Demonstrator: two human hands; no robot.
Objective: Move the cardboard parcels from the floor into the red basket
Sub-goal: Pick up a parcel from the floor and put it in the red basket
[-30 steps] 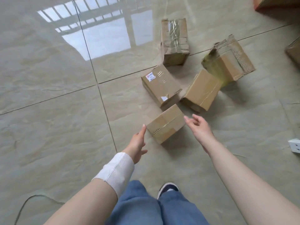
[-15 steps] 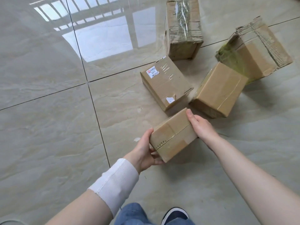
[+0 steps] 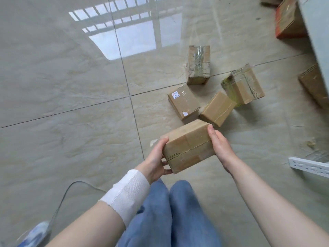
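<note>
Glossy beige stone-look floor tiles (image 3: 53, 86), large, crossed by thin dark grout lines (image 3: 124, 72). Bright daylight mirrored on the tiles as a pale reflection of a barred window (image 3: 128, 32) near the top. Thin grey cable (image 3: 67, 189) curving over the floor at lower left. White power strip (image 3: 309, 165) flat on the floor at the right edge. Slanted grey edge of furniture (image 3: 316, 32) in the upper right corner, kind unclear.

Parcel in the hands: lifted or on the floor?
Lifted. Left hand and right hand grip the parcel by its ends; left fingers curl under its bottom edge.
</note>
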